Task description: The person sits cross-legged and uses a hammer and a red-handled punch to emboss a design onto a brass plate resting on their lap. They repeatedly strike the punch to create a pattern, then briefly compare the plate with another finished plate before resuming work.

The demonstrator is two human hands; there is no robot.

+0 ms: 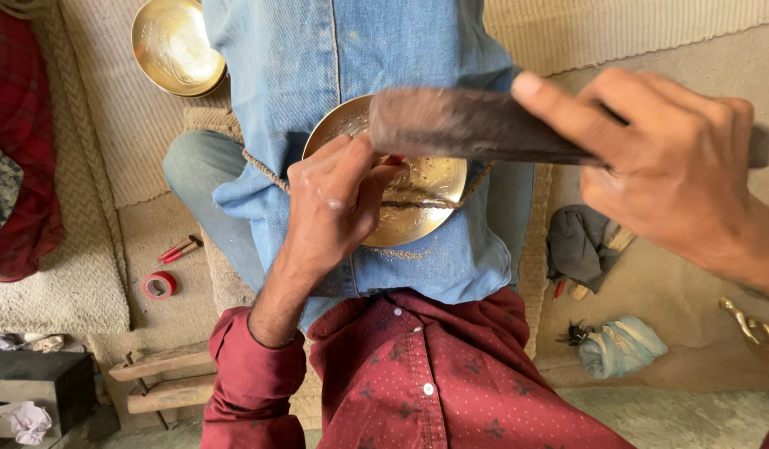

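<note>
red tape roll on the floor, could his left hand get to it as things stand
Probably not without letting go. The left hand is pinched on a small tool against the brass bowl in the lap, while the red tape roll lies on the floor off to the left, with nothing lying between them.

- brass plate: round, shallow, golden, engraved pattern inside; lies face up on denim-covered lap, a cord across it
- small tool: red-tipped, thin, pinched upright-ish over plate's left half; mostly hidden
- hammer: dark, blurred, long blocky head, horizontal above plate's upper rim
</note>
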